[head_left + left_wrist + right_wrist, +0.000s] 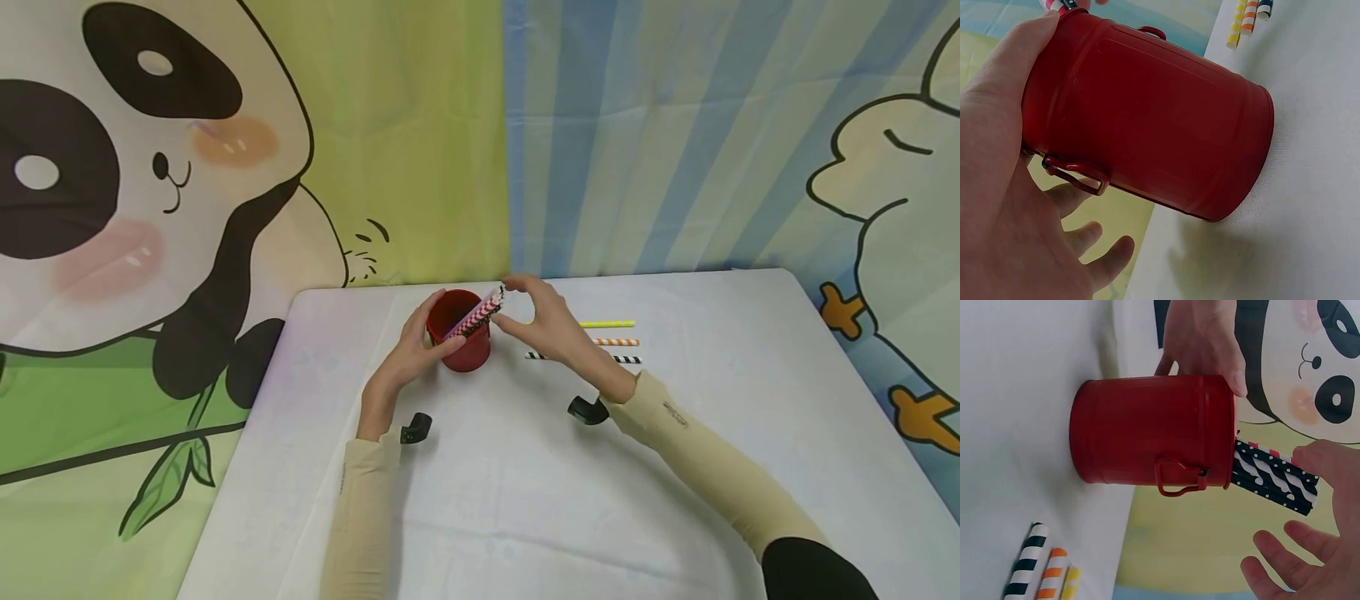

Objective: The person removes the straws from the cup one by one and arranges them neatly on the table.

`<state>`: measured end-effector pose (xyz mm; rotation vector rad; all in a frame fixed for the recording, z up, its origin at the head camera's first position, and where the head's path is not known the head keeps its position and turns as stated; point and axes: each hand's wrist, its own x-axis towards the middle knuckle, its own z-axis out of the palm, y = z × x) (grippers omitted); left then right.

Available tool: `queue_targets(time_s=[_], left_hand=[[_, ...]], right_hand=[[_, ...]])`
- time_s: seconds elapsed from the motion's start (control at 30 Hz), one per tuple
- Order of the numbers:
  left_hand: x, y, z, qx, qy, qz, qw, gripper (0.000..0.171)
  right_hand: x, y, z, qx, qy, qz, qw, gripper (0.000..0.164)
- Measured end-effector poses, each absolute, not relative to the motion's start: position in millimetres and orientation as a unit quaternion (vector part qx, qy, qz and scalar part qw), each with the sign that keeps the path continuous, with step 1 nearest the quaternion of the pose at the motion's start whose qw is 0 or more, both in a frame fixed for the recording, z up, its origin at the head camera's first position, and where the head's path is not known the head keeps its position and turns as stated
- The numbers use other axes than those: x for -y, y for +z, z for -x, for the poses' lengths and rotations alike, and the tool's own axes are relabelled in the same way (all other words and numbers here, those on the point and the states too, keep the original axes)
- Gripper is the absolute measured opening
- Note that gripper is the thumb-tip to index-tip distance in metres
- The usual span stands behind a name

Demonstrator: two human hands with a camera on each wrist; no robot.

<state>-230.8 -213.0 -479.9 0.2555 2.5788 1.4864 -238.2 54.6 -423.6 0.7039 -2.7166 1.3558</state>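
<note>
A red metal bucket [467,358] with small side handles stands at the back of the table. My left hand [414,350] holds it at the rim, thumb on the near side and fingers around the far side. Several patterned paper straws [1275,478], some dark with white stripes and dots, some pink chevron, lean in the bucket and stick out of its mouth. My right hand [551,323] is at their upper ends with thumb and forefinger spread apart. In the right wrist view its thumb overlaps the straw ends, the other fingers loosely bent away from them.
On the table [525,500], right of the bucket, lie a yellow straw [611,323], an orange-striped straw [618,342] and a black-striped straw [626,359]. Behind the table's far edge hangs a printed cloth [420,150] with a panda.
</note>
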Motion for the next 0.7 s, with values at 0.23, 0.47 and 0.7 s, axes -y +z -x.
queue_targets(time_s=[0.23, 0.47, 0.7], left_hand=[[214.4, -484.1, 230.6, -0.858, 0.500, -0.092, 0.066, 0.087], [214.1, -484.7, 230.9, -0.857, 0.501, -0.100, 0.059, 0.086], [214.9, -485.9, 231.1, -0.860, 0.498, -0.096, 0.060, 0.087]], right_hand=[[-47.2, -420.3, 243.1, 0.871, 0.427, -0.242, 0.012, 0.052], [-42.8, -420.7, 243.8, 0.868, 0.429, -0.248, 0.023, 0.045], [-36.0, -420.1, 244.2, 0.858, 0.443, -0.256, 0.048, 0.036]])
